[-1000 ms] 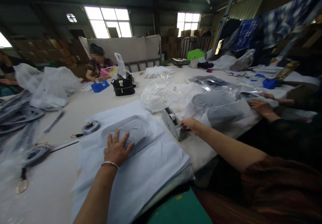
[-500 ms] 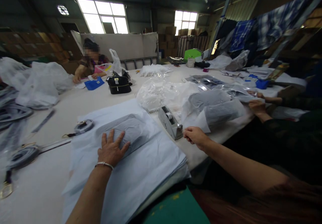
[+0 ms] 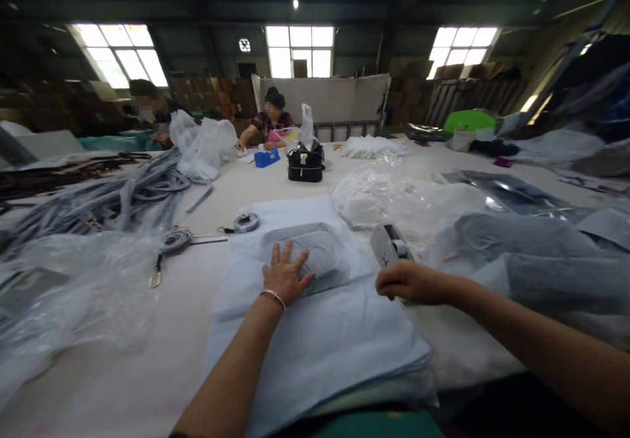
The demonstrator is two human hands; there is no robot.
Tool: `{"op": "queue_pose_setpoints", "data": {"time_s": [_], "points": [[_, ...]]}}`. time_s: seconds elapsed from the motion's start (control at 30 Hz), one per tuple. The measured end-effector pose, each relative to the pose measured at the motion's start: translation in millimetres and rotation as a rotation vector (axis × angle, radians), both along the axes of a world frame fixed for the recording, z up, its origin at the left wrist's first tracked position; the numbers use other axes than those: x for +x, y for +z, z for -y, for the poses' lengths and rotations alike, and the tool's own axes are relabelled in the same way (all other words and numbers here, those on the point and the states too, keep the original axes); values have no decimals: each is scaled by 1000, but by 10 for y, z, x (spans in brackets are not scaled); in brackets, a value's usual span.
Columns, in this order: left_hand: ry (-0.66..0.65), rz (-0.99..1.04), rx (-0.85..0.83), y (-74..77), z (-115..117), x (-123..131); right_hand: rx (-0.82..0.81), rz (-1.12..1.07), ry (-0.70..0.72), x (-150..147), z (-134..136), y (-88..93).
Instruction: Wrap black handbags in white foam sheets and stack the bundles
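My left hand lies flat with fingers spread on a grey bundle wrapped in thin paper. Under the bundle is a stack of white paper sheets. My right hand is closed in a pinch in front of the grey tape dispenser; what its fingers hold, if anything, is too small to make out. Left of the bundle, a coiled grey strap rests by the edge of the sheets.
A second coiled strap and clear plastic lie left. Plastic bags and wrapped grey bundles are on the right. A black bag stands further back. Two people work across the table.
The view has turned left. My right hand has moved from beside the dispenser's near end toward the sheets, nearer my left hand. My left hand still rests on the bundle.
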State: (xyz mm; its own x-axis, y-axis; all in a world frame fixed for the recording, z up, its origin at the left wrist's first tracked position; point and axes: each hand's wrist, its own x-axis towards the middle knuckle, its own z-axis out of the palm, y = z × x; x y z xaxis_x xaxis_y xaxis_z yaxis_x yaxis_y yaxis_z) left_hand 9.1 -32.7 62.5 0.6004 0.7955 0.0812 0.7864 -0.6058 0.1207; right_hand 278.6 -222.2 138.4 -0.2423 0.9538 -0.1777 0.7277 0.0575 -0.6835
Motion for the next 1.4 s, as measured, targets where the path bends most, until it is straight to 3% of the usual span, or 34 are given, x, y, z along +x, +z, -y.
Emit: {"op": "queue_pose_setpoints", "data": {"time_s": [0.07,0.13,0.27,0.4,0.6,0.93,1.23,1.4], "points": [[1,7,-13,0,4,-8,41,128,173,-160,-557,239],[-3,19,-21,-9,1,-17,95,328,309,-324,-1121,359],[-12,48,-20,-40,-24,-27,140,679,451,-591,-1999,347],[-12,66,-51,-49,-47,-32,123,799,505,-710,-2478,277],[-19,83,-86,-45,-70,-44,82,883,518,-764,-2799,269],[-16,106,-109,-64,-85,-39,60,930,551,-846,-3038,220],[-29,119,-74,-117,-107,-47,-72,926,410,-974,-3234,113],[-25,126,-66,-125,-106,-47,-22,933,362,-883,-3345,85]]}}
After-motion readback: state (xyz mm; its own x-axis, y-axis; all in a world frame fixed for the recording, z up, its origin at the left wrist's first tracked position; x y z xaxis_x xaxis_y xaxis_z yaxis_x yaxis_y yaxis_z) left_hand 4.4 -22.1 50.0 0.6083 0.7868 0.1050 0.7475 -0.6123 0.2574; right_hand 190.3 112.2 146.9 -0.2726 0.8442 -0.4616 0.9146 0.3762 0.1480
